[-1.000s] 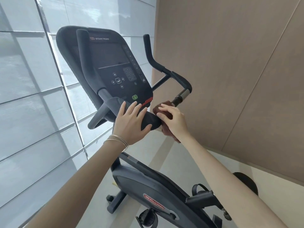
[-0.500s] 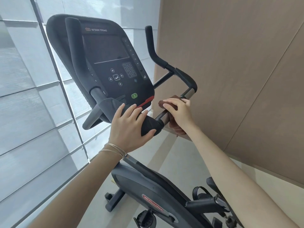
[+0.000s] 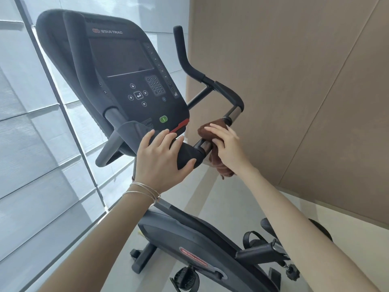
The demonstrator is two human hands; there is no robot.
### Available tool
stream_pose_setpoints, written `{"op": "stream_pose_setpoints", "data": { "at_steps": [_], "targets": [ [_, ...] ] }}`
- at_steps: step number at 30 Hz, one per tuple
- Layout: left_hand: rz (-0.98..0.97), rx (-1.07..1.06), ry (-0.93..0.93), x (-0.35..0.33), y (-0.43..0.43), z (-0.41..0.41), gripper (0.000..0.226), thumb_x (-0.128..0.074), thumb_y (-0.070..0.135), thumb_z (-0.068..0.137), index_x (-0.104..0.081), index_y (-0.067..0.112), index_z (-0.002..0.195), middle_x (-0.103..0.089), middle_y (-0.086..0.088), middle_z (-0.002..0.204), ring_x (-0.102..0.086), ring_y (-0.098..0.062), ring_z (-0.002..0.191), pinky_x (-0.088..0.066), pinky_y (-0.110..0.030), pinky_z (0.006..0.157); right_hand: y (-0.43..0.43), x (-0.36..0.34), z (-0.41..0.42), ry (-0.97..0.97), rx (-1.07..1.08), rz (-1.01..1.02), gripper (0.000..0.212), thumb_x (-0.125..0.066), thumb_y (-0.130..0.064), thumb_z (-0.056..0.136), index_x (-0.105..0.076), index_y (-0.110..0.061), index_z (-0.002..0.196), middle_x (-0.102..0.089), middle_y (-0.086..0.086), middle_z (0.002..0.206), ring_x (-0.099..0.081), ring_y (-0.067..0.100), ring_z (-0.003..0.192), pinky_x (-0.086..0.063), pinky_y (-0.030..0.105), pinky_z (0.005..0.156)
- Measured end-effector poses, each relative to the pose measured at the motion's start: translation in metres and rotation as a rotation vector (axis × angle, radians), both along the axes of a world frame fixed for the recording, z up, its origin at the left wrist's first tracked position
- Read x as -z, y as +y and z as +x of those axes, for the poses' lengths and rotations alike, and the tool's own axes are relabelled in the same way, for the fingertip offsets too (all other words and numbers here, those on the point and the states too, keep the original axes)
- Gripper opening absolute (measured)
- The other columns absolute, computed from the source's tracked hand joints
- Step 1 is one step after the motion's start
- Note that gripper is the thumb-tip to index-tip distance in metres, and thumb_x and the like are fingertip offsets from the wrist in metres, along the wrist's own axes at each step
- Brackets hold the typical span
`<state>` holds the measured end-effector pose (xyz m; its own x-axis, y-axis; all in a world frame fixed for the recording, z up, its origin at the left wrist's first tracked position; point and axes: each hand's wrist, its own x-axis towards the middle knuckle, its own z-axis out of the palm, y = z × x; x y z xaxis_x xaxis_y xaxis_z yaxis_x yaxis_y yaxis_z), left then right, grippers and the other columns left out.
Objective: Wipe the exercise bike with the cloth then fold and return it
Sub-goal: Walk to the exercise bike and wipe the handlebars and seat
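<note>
Thin silver bangles (image 3: pixel 144 191) ring the wrist behind the left hand (image 3: pixel 160 159), below the bike's console (image 3: pixel 126 70); the right hand (image 3: pixel 228 149), lower right of the console, leads a bare forearm.

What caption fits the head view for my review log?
The right hand holds a brown cloth around the handlebar; the left hand rests on the black grip.
</note>
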<state>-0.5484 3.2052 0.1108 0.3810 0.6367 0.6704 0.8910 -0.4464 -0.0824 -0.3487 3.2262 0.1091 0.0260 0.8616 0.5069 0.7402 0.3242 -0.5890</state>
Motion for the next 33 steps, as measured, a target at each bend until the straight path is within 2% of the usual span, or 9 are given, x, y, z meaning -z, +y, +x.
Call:
{"op": "stream_pose_setpoints", "data": {
  "at_steps": [7,10,12,13,16,18,26,29,33],
  "targets": [
    [-0.081,-0.007,0.002,-0.005,-0.005,-0.001,0.058,-0.042,0.057,0.083,-0.063,0.014,0.115,-0.067,-0.006,0.115,-0.057,-0.026,0.116,-0.037,-0.047,0.104,-0.001,-0.006,-0.006,0.079,0.116,-0.034,0.033,-0.046,-0.004,0.094,-0.06,-0.015,0.123,-0.042,0.009,0.143,-0.041,0.026,0.129,-0.032,0.032,0.109],
    [-0.087,-0.016,0.018,-0.004,-0.004,-0.001,0.059,-0.039,0.058,0.083,-0.062,0.015,0.117,-0.067,-0.005,0.116,-0.056,-0.026,0.117,-0.036,-0.047,0.105,-0.023,0.004,-0.015,0.116,0.078,0.006,0.029,-0.052,-0.004,0.091,-0.061,-0.017,0.116,-0.036,0.01,0.143,-0.041,0.018,0.124,-0.03,0.012,0.099],
    [-0.079,-0.016,0.008,-0.003,-0.004,-0.001,0.057,-0.041,0.057,0.083,-0.063,0.016,0.116,-0.067,-0.005,0.114,-0.057,-0.026,0.115,-0.037,-0.047,0.104,-0.035,0.01,-0.019,0.092,0.054,0.043,0.028,-0.055,-0.005,0.09,-0.061,-0.017,0.115,-0.044,0.011,0.137,-0.043,0.014,0.12,-0.026,0.0,0.094],
    [-0.072,-0.014,0.0,-0.003,-0.004,0.0,0.057,-0.042,0.057,0.083,-0.063,0.015,0.115,-0.068,-0.005,0.112,-0.058,-0.025,0.114,-0.037,-0.047,0.104,-0.038,0.011,-0.019,0.086,0.039,0.055,0.029,-0.056,-0.005,0.089,-0.061,-0.017,0.116,-0.049,0.011,0.132,-0.047,0.018,0.12,-0.028,0.002,0.096],
    [-0.054,-0.012,-0.003,-0.002,-0.004,0.001,0.054,-0.044,0.056,0.082,-0.066,0.015,0.11,-0.069,-0.005,0.108,-0.06,-0.025,0.109,-0.039,-0.046,0.102,-0.035,0.01,-0.014,0.062,0.028,0.048,0.032,-0.056,-0.008,0.09,-0.059,-0.017,0.121,-0.057,0.012,0.125,-0.052,0.026,0.116,-0.04,0.028,0.102],
    [-0.049,-0.015,-0.001,-0.002,-0.002,0.001,0.053,-0.044,0.055,0.082,-0.067,0.015,0.107,-0.069,-0.005,0.105,-0.062,-0.025,0.104,-0.041,-0.044,0.099,-0.024,0.006,-0.005,0.039,0.056,0.029,0.033,-0.055,-0.009,0.091,-0.058,-0.017,0.122,-0.059,0.012,0.124,-0.054,0.027,0.114,-0.042,0.034,0.1],
    [-0.096,-0.109,0.067,-0.01,0.0,0.012,0.057,-0.033,0.06,0.08,-0.064,0.013,0.092,-0.063,-0.006,0.092,-0.056,-0.028,0.088,-0.044,-0.039,0.087,0.008,-0.008,0.024,0.009,0.04,0.032,0.03,-0.058,-0.011,0.09,-0.062,-0.012,0.119,-0.065,0.006,0.121,-0.059,0.024,0.113,-0.041,0.032,0.101],
    [-0.077,-0.131,0.065,-0.01,-0.002,0.014,0.055,-0.036,0.058,0.08,-0.064,0.013,0.093,-0.064,-0.005,0.092,-0.056,-0.027,0.089,-0.044,-0.038,0.088,-0.008,0.018,0.024,0.077,-0.019,0.118,0.027,-0.058,-0.012,0.09,-0.063,-0.012,0.116,-0.066,0.003,0.12,-0.059,0.02,0.112,-0.041,0.031,0.103],
    [-0.057,-0.156,0.061,-0.009,-0.004,0.018,0.051,-0.039,0.055,0.081,-0.065,0.012,0.094,-0.065,-0.006,0.094,-0.058,-0.028,0.09,-0.045,-0.038,0.087,-0.023,0.046,0.045,0.212,-0.094,0.053,0.026,-0.06,-0.011,0.088,-0.065,-0.013,0.114,-0.067,0.0,0.118,-0.059,0.011,0.111,-0.046,0.036,0.101]
  ]
}}
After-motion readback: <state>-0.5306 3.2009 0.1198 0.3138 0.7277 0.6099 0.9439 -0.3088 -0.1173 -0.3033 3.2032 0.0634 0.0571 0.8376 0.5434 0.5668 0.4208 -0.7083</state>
